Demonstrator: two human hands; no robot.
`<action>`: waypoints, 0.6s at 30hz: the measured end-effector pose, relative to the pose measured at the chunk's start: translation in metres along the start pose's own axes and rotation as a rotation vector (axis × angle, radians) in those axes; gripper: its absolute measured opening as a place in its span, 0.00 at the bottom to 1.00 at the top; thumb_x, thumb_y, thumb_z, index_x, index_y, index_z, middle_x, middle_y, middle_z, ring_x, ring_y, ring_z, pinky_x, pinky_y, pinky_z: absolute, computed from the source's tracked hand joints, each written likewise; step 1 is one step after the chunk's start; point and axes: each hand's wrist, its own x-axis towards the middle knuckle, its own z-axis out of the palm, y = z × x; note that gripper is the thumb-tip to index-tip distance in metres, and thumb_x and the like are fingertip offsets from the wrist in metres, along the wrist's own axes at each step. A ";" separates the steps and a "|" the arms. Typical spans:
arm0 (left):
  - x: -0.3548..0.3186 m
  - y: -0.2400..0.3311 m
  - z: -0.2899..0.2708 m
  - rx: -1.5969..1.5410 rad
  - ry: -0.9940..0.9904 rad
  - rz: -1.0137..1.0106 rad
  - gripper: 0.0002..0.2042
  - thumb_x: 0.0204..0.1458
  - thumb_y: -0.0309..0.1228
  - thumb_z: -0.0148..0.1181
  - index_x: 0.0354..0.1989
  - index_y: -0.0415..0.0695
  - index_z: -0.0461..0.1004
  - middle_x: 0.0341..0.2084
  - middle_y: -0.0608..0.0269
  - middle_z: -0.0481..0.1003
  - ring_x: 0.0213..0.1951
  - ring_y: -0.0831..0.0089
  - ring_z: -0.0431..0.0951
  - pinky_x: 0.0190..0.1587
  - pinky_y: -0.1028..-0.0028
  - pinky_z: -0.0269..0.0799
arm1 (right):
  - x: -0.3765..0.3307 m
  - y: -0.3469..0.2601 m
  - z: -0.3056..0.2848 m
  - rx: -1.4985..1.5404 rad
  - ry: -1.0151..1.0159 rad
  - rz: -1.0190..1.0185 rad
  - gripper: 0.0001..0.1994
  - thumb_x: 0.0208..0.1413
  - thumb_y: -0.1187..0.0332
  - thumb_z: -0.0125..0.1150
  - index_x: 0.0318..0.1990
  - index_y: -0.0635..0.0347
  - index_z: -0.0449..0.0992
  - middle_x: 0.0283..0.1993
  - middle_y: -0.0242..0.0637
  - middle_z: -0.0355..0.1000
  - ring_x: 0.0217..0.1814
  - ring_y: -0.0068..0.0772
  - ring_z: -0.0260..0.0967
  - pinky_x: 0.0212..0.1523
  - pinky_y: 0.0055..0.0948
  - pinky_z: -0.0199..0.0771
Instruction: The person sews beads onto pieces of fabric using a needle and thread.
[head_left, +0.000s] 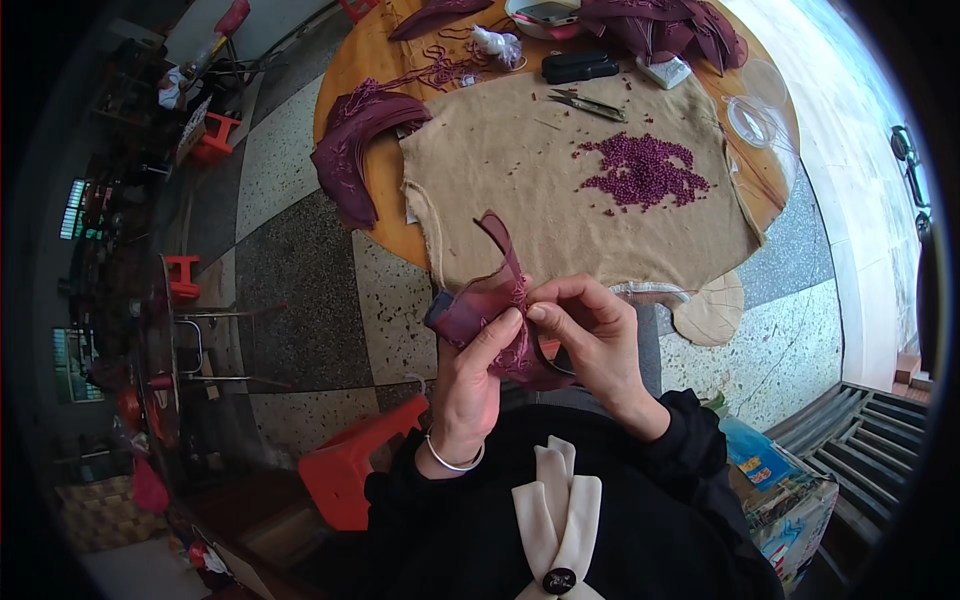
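Observation:
A strip of sheer maroon fabric (470, 305) with embroidered patterning hangs between my hands, in front of the table's near edge. My left hand (475, 375) grips it from the left, thumb pressed on the embroidered part. At the right, my right hand (595, 335) has thumb and forefinger pinched together at the fabric's edge. Whether a needle or thread lies in that pinch is too small to make out. Beyond my hands, a tan cloth (500, 190) covers much of the table. A loose pile of purple beads (645, 172) rests on it, with thread snips (588, 104) behind.
The round wooden table (345, 75) also carries folded maroon fabric pieces (360, 150), a black case (580, 67), purple thread (440, 65) and a clear round lid (750, 120). A red stool (350, 465) stands at my left, a printed box (790, 500) at my right.

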 end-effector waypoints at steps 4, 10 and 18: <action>0.000 -0.007 -0.010 0.202 -0.008 0.141 0.10 0.55 0.23 0.58 0.45 0.39 0.73 0.40 0.64 0.74 0.41 0.78 0.74 0.46 0.75 0.69 | -0.004 0.001 0.008 -0.151 0.083 -0.134 0.07 0.56 0.76 0.60 0.42 0.66 0.75 0.35 0.33 0.77 0.34 0.18 0.74 0.35 0.18 0.74; 0.005 -0.004 -0.017 0.950 -0.029 0.684 0.05 0.53 0.25 0.60 0.36 0.38 0.74 0.31 0.62 0.72 0.33 0.70 0.74 0.38 0.72 0.69 | -0.001 -0.003 0.002 -0.517 -0.007 -0.402 0.06 0.56 0.77 0.59 0.41 0.66 0.73 0.35 0.36 0.77 0.30 0.23 0.76 0.26 0.21 0.75; 0.006 0.014 -0.045 1.004 0.194 0.669 0.06 0.51 0.27 0.62 0.30 0.37 0.72 0.27 0.61 0.69 0.30 0.68 0.72 0.35 0.71 0.67 | 0.002 -0.062 -0.054 0.297 0.178 -0.166 0.06 0.67 0.67 0.42 0.43 0.59 0.62 0.31 0.34 0.67 0.17 0.20 0.65 0.17 0.15 0.68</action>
